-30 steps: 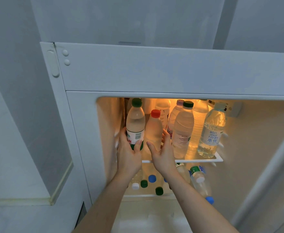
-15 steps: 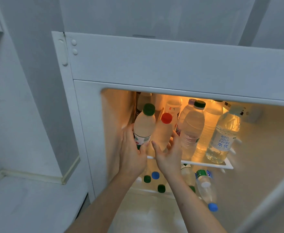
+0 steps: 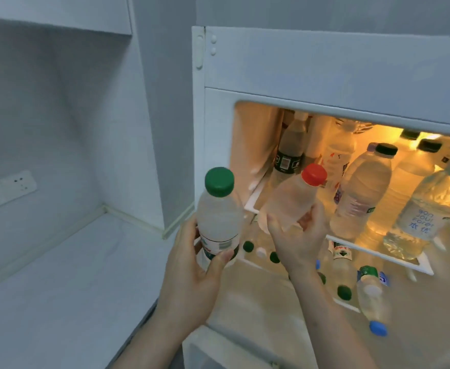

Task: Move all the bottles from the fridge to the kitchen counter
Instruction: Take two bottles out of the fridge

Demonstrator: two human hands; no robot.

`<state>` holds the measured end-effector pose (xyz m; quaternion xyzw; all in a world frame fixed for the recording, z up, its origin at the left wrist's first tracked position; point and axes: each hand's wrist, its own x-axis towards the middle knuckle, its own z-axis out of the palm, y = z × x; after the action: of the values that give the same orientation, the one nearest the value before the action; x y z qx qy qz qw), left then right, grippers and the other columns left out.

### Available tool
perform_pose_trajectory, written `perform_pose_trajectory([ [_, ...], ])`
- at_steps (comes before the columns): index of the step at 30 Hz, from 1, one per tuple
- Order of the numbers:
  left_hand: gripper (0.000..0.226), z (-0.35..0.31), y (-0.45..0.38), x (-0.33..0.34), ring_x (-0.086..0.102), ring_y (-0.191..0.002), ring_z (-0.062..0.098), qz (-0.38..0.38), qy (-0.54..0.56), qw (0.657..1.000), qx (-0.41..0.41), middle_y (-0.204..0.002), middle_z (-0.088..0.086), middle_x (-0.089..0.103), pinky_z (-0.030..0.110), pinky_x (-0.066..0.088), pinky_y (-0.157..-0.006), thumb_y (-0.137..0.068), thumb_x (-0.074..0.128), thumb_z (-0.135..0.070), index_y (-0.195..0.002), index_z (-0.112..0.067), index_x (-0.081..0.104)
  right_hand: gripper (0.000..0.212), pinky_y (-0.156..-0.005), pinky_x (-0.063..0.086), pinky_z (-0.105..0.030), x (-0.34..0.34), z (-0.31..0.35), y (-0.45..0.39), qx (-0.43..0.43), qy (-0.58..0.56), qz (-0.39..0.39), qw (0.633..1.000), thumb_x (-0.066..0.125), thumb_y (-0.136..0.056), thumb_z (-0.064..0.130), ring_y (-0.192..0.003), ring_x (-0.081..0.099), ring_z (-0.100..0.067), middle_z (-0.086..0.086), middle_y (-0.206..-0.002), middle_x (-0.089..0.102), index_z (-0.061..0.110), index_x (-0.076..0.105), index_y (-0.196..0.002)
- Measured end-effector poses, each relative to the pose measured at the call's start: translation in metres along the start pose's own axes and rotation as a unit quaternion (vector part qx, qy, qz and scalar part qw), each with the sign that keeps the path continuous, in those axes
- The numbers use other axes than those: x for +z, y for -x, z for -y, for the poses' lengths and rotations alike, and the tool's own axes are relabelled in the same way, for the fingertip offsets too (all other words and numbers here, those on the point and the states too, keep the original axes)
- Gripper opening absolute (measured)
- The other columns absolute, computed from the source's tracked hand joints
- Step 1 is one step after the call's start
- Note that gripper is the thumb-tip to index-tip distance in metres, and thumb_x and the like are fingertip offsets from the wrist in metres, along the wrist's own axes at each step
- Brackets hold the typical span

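Gripping one bottle apiece, the person's hands sit nearest the camera: the left hand (image 3: 192, 265) wraps the labelled lower body of the green-capped bottle (image 3: 218, 217), upright and already outside the fridge (image 3: 325, 65), while the right hand (image 3: 298, 241) cups the base of the red-capped bottle (image 3: 293, 198), tilted with its cap leaning back toward the shelf. Both are clear, thin-walled plastic, smooth and probably cold, so a damp surface could let either slide through the fingers; the tilted one looks the likelier to slip, held low and off balance. Its cap is also near the neighbouring dark-capped bottle (image 3: 362, 187), and a careless pull could nudge that one along the white wire shelf (image 3: 378, 249) and topple the crowded row behind. Left of the hands, the pale, flat kitchen counter (image 3: 58, 283) waits, a wall socket (image 3: 5, 190) above it. Farther in, the round-shouldered bottle with blue lettering (image 3: 426, 217) stands at the shelf's edge, and below it more bottles lie or stand on the fridge floor, their caps green, blue and white
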<state>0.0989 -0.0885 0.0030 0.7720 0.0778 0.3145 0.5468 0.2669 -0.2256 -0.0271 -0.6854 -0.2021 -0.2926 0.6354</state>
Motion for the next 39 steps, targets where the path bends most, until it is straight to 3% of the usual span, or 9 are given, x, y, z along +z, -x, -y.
perform_pose_trajectory([
  [3, 0.058, -0.004, 0.038, -0.04, 0.057, -0.124, 0.001, -0.03, 0.006, 0.999, -0.036, -0.128, -0.021, 0.063, 0.009, 0.045, -0.098, -0.088, 0.075, -0.003, -0.134, -0.029, 0.053, 0.065, -0.083, 0.05, -0.009, 0.011, 0.015, 0.028, -0.018, -0.052, 0.042, 0.998, 0.083, -0.067, 0.028, -0.102, 0.062, 0.008, 0.034, -0.111, 0.06, 0.019, 0.054, -0.125],
  [6, 0.06, -0.001, 0.07, -0.082, 0.055, -0.128, 0.003, -0.081, -0.041, 0.995, -0.047, -0.132, -0.019, 0.063, 0.009, 0.042, -0.099, -0.089, 0.073, -0.001, -0.136, -0.031, 0.053, 0.061, -0.081, 0.052, -0.015, 0.028, 0.039, 0.058, -0.026, -0.097, 0.1, 0.99, 0.08, -0.065, 0.032, -0.1, 0.064, 0.003, 0.026, -0.11, 0.062, 0.034, 0.054, -0.12],
  [12, 0.058, 0.0, 0.152, -0.169, 0.053, -0.13, 0.005, -0.178, -0.116, 0.971, -0.111, -0.136, -0.018, 0.06, 0.029, 0.042, -0.11, -0.091, 0.074, -0.011, -0.138, -0.033, 0.05, 0.052, -0.079, 0.053, -0.017, 0.076, 0.104, 0.145, -0.014, -0.179, 0.264, 0.948, 0.083, -0.066, 0.03, -0.093, 0.067, 0.0, 0.027, -0.101, 0.066, 0.031, 0.057, -0.111],
  [17, 0.058, -0.015, 0.241, -0.237, 0.057, -0.124, 0.001, -0.243, -0.166, 0.941, -0.169, -0.13, -0.021, 0.062, 0.024, 0.047, -0.1, -0.091, 0.074, -0.013, -0.135, -0.042, 0.049, 0.06, -0.084, 0.053, -0.016, 0.105, 0.166, 0.223, 0.023, -0.22, 0.38, 0.898, 0.087, -0.063, 0.021, -0.097, 0.069, -0.007, 0.019, -0.104, 0.071, 0.025, 0.061, -0.117],
  [20, 0.06, -0.033, 0.306, -0.28, 0.058, -0.121, -0.001, -0.302, -0.186, 0.917, -0.182, -0.126, -0.022, 0.064, 0.009, 0.044, -0.096, -0.089, 0.075, -0.009, -0.135, -0.038, 0.05, 0.06, -0.083, 0.055, -0.018, 0.118, 0.216, 0.279, 0.027, -0.248, 0.447, 0.859, 0.086, -0.061, 0.032, -0.095, 0.07, -0.01, 0.016, -0.102, 0.071, 0.028, 0.061, -0.115],
  [26, 0.059, -0.059, 0.41, -0.341, 0.058, -0.123, 0.004, -0.394, -0.214, 0.871, -0.203, -0.127, -0.019, 0.064, 0.023, 0.045, -0.103, -0.089, 0.075, -0.008, -0.134, -0.036, 0.05, 0.068, -0.084, 0.053, -0.016, 0.13, 0.296, 0.379, -0.003, -0.272, 0.548, 0.791, 0.096, -0.061, 0.013, -0.097, 0.07, -0.011, 0.018, -0.103, 0.072, 0.044, 0.059, -0.108],
  [30, 0.059, -0.079, 0.482, -0.376, 0.06, -0.12, 0.002, -0.46, -0.233, 0.828, -0.219, -0.123, -0.022, 0.065, 0.023, 0.047, -0.101, -0.088, 0.077, -0.01, -0.134, -0.036, 0.05, 0.066, -0.086, 0.054, -0.016, 0.134, 0.352, 0.445, -0.007, -0.293, 0.623, 0.725, 0.093, -0.065, 0.008, -0.102, 0.07, -0.009, 0.018, -0.107, 0.073, 0.037, 0.061, -0.114],
  [35, 0.056, -0.096, 0.554, -0.403, 0.06, -0.121, 0.008, -0.53, -0.247, 0.775, -0.239, -0.127, -0.014, 0.063, 0.033, 0.05, -0.104, -0.089, 0.076, -0.015, -0.135, -0.031, 0.048, 0.066, -0.09, 0.057, -0.034, 0.142, 0.409, 0.506, -0.026, -0.306, 0.701, 0.644, 0.094, -0.066, 0.013, -0.105, 0.07, -0.011, 0.015, -0.113, 0.072, 0.038, 0.06, -0.116],
  [39, 0.06, -0.111, 0.602, -0.42, 0.059, -0.119, 0.001, -0.598, -0.256, 0.718, -0.249, -0.123, -0.025, 0.063, 0.021, 0.048, -0.099, -0.089, 0.076, -0.012, -0.137, -0.032, 0.046, 0.065, -0.093, 0.057, -0.038, 0.152, 0.453, 0.554, -0.053, -0.323, 0.75, 0.575, 0.094, -0.067, 0.016, -0.107, 0.069, -0.008, 0.018, -0.114, 0.071, 0.039, 0.059, -0.117],
])
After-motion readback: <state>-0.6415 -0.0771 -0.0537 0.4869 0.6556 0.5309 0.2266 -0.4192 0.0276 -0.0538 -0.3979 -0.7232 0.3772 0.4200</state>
